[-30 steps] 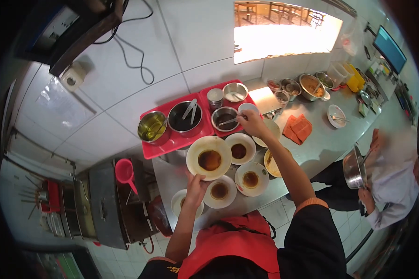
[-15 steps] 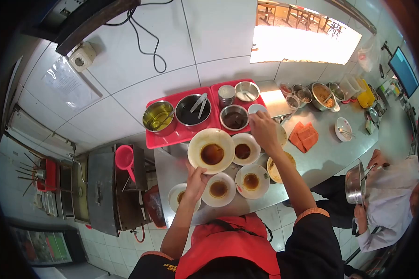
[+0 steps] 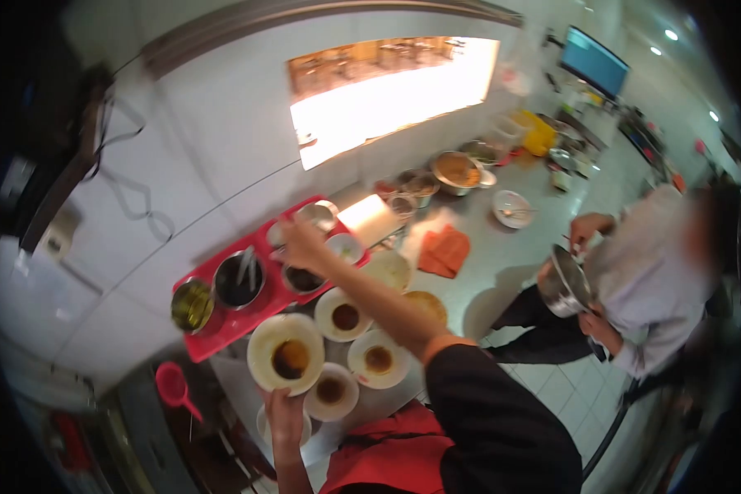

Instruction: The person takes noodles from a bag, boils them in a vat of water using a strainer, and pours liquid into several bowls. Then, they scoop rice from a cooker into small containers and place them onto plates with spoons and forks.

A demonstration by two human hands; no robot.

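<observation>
Gripping a sauced plate [image 3: 286, 355] left, right hand [image 3: 300, 244] unclear, over steel counter [image 3: 502, 255].

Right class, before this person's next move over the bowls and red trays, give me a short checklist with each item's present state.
1. Left hand grips rim of large bowl: ok.
2. Large bowl holds brown sauce, level: ok.
3. Right hand over the red trays: ok.
4. What the right hand holds: cannot tell, blurred.
5. Small bowls upright on counter: ok.
6. Co-worker stands apart with a metal pot: ok.
</observation>
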